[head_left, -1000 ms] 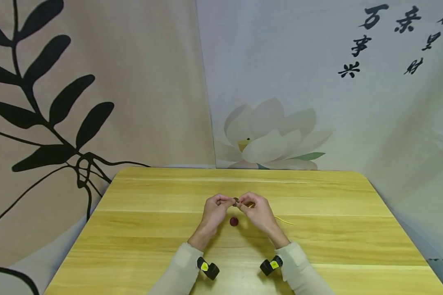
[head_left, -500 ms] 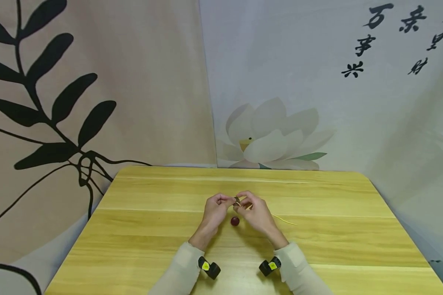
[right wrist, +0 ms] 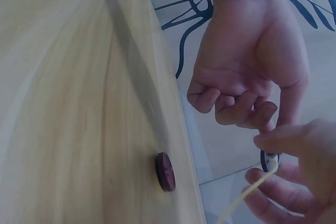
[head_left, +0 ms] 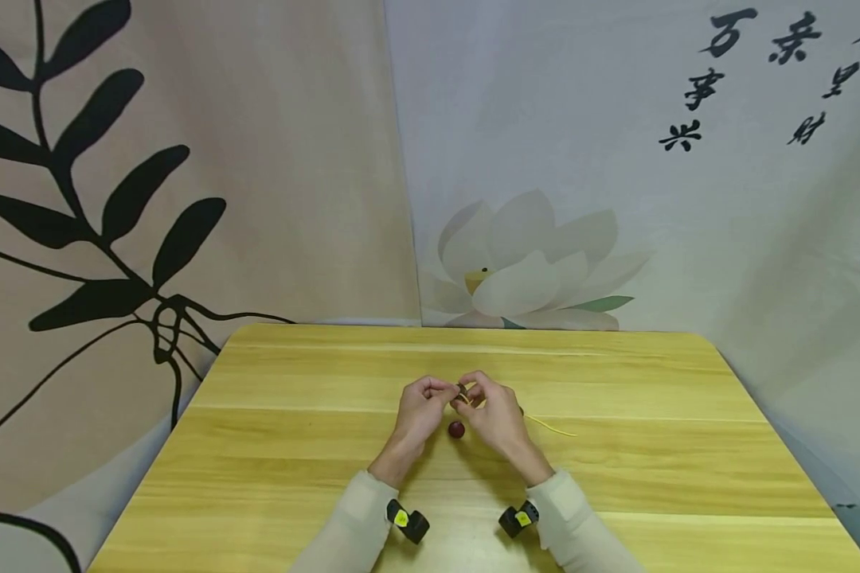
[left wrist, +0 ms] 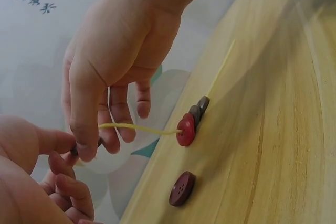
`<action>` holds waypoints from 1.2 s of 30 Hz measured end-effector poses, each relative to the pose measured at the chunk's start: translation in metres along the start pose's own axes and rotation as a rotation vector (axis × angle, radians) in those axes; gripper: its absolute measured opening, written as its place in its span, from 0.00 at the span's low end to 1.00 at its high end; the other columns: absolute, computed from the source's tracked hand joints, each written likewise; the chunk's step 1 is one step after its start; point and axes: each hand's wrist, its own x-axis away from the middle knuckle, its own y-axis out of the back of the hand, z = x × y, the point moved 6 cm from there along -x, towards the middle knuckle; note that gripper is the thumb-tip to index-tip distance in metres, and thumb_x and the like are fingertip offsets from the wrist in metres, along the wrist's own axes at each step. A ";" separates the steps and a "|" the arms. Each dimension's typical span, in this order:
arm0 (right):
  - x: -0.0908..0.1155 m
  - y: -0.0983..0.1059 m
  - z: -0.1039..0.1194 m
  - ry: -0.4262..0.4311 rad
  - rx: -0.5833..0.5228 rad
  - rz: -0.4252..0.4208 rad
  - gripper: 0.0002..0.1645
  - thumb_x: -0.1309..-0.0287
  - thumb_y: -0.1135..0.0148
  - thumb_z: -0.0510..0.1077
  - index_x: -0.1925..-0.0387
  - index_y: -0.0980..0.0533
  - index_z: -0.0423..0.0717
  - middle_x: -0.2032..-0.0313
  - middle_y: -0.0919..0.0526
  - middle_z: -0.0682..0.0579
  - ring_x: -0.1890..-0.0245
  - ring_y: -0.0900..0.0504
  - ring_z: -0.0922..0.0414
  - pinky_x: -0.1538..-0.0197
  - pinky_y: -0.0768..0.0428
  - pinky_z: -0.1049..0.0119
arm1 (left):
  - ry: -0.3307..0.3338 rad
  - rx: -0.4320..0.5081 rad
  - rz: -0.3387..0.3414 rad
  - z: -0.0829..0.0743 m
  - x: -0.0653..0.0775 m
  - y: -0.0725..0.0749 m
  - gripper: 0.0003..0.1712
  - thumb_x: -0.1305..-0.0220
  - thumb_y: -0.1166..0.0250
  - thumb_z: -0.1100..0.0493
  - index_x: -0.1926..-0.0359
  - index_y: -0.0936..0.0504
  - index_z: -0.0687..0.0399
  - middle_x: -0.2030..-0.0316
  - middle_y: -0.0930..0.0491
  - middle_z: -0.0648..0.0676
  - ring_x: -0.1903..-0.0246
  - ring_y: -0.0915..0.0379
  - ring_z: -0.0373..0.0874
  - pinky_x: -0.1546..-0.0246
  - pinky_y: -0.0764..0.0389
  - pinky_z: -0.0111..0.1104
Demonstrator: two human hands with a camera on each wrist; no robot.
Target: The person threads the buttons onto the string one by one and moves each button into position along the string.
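My left hand (head_left: 417,410) pinches a small dark button (right wrist: 270,161) between thumb and finger. Opposite, my right hand (head_left: 498,414) has its thumb and fingertips at the edges of the same button, partly covering it. A yellow cord (left wrist: 136,127) runs from this button, passes by the right fingers and goes through a red button (left wrist: 185,130). Against the red one lie small dark grey buttons (left wrist: 195,112) on the table, with the cord's tail beyond them. A loose maroon button (head_left: 456,430) lies between the wrists, touched by neither hand.
The hands are over the middle of a wooden table (head_left: 294,446). Each sleeve carries a black wrist camera, one on the left (head_left: 408,521) and one on the right (head_left: 517,519). Behind the table hang printed cloths (head_left: 315,199).
The right fingertips have spread and shifted slightly around the dark button, showing more of it and of the cord. The left hand keeps its pinch. The maroon button has stayed on the table.
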 end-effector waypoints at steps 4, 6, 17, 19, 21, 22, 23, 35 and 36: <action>0.001 0.001 0.000 -0.007 -0.009 -0.006 0.16 0.47 0.27 0.38 0.55 0.20 0.45 0.73 0.15 0.55 0.71 0.17 0.58 0.68 0.20 0.65 | -0.003 -0.005 -0.006 -0.002 0.001 0.000 0.11 0.34 0.34 0.58 0.60 0.19 0.64 0.70 0.18 0.55 0.72 0.27 0.41 0.75 0.32 0.26; 0.001 0.002 -0.002 -0.019 -0.032 0.000 0.16 0.46 0.27 0.38 0.55 0.20 0.45 0.73 0.15 0.55 0.70 0.17 0.58 0.66 0.20 0.64 | -0.003 -0.006 -0.006 -0.001 0.002 0.001 0.12 0.35 0.33 0.55 0.60 0.18 0.61 0.74 0.22 0.50 0.75 0.31 0.40 0.76 0.35 0.26; 0.004 -0.002 -0.014 -0.101 -0.170 0.079 0.15 0.43 0.30 0.38 0.53 0.21 0.48 0.67 0.12 0.55 0.63 0.16 0.56 0.59 0.20 0.57 | 0.050 -0.065 0.037 0.010 0.003 0.006 0.17 0.32 0.37 0.51 0.52 0.18 0.58 0.71 0.26 0.51 0.71 0.33 0.42 0.70 0.33 0.30; 0.004 -0.002 -0.014 -0.106 -0.176 0.098 0.15 0.42 0.31 0.39 0.52 0.21 0.47 0.65 0.12 0.55 0.62 0.16 0.56 0.58 0.20 0.57 | 0.049 -0.074 0.048 0.011 0.003 0.007 0.17 0.32 0.38 0.50 0.51 0.17 0.58 0.66 0.23 0.55 0.66 0.29 0.45 0.66 0.30 0.31; 0.003 -0.003 -0.014 -0.114 -0.179 0.116 0.16 0.41 0.31 0.40 0.51 0.21 0.47 0.64 0.12 0.55 0.60 0.17 0.56 0.57 0.21 0.56 | 0.047 -0.085 0.056 0.012 0.002 0.007 0.17 0.31 0.38 0.50 0.52 0.17 0.58 0.60 0.21 0.57 0.60 0.27 0.48 0.62 0.28 0.33; 0.003 -0.003 -0.014 -0.120 -0.180 0.125 0.16 0.40 0.32 0.40 0.50 0.22 0.47 0.64 0.12 0.55 0.59 0.17 0.56 0.56 0.21 0.56 | 0.047 -0.088 0.060 0.012 0.003 0.008 0.17 0.31 0.38 0.51 0.52 0.16 0.58 0.59 0.21 0.57 0.57 0.26 0.50 0.61 0.27 0.34; 0.003 -0.003 -0.014 -0.122 -0.184 0.132 0.16 0.40 0.32 0.40 0.50 0.22 0.46 0.63 0.12 0.55 0.59 0.17 0.56 0.55 0.21 0.55 | 0.046 -0.089 0.064 0.012 0.003 0.008 0.16 0.31 0.38 0.51 0.52 0.16 0.58 0.58 0.20 0.58 0.58 0.26 0.51 0.61 0.27 0.35; 0.000 -0.004 -0.014 -0.148 -0.237 0.161 0.17 0.39 0.33 0.39 0.49 0.23 0.42 0.63 0.12 0.54 0.58 0.17 0.56 0.55 0.24 0.58 | 0.055 -0.082 0.083 0.014 0.002 0.007 0.15 0.31 0.38 0.51 0.54 0.15 0.57 0.57 0.20 0.60 0.57 0.27 0.52 0.64 0.30 0.33; 0.000 -0.004 -0.014 -0.151 -0.239 0.163 0.17 0.39 0.33 0.39 0.49 0.22 0.42 0.63 0.12 0.55 0.58 0.17 0.56 0.55 0.24 0.58 | 0.056 -0.082 0.083 0.014 0.002 0.007 0.15 0.31 0.38 0.51 0.55 0.15 0.57 0.57 0.20 0.60 0.57 0.27 0.52 0.64 0.30 0.33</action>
